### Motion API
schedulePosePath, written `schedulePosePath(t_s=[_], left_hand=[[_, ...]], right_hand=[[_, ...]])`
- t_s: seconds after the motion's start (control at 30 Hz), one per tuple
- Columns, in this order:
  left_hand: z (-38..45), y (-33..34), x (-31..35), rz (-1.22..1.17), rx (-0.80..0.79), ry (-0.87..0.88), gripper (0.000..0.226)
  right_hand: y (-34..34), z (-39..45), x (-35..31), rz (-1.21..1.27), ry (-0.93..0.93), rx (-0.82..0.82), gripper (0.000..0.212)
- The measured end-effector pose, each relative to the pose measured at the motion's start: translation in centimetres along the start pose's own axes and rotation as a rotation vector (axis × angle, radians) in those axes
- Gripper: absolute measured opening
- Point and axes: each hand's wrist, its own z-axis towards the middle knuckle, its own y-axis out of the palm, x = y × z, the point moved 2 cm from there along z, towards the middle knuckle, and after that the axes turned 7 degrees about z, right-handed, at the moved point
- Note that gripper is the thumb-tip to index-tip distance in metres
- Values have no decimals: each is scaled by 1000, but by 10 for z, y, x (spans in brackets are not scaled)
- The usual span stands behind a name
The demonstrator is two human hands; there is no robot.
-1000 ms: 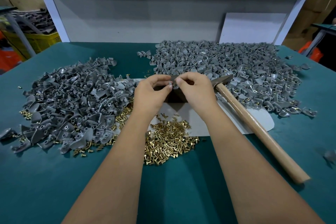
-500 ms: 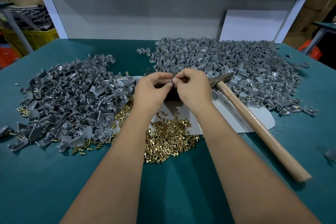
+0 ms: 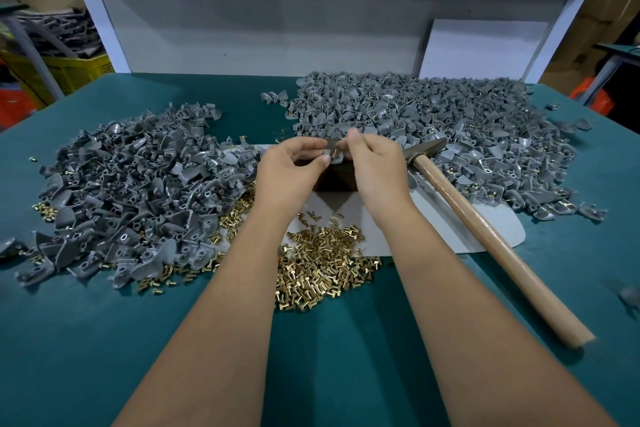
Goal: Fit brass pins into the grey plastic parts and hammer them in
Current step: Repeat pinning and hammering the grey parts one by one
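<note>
My left hand (image 3: 291, 172) pinches a small grey plastic part (image 3: 328, 153) above a dark block (image 3: 335, 178). My right hand (image 3: 375, 166) meets it from the right, fingertips closed on a brass pin (image 3: 337, 150) at the part. A heap of loose brass pins (image 3: 322, 267) lies on the table between my forearms. One pile of grey parts (image 3: 131, 191) spreads at the left, a bigger pile of grey parts (image 3: 433, 128) at the back right. The wooden-handled hammer (image 3: 485, 232) lies to the right of my right hand, head toward the block.
A pale sheet (image 3: 485, 236) lies under the block and hammer on the green table (image 3: 104, 340). A grey back panel (image 3: 259, 28) and white frame posts close off the far edge. A yellow crate (image 3: 69, 71) stands beyond the table at left.
Both hands stay together over the block with small finger movements on the part and pin. The hammer and piles have not moved.
</note>
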Motion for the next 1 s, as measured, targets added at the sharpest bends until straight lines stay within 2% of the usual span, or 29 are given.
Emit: schedulePosePath(t_s=[0.13,0.5,0.87,1.0], left_hand=[[0,0,0,14,-5,15,22],[-1,0,2,20,-14,20,24],[-2,0,4,28,-25,34,24],[-3,1,3,31,-21,42,23]], right_hand=[[4,0,3,-149,-71,-21,8],[7,-4,-3,-205,-182,25,8],[7,5,-1,-229,-19,-22,18],[9,-2,2,-225,-107,11,14]])
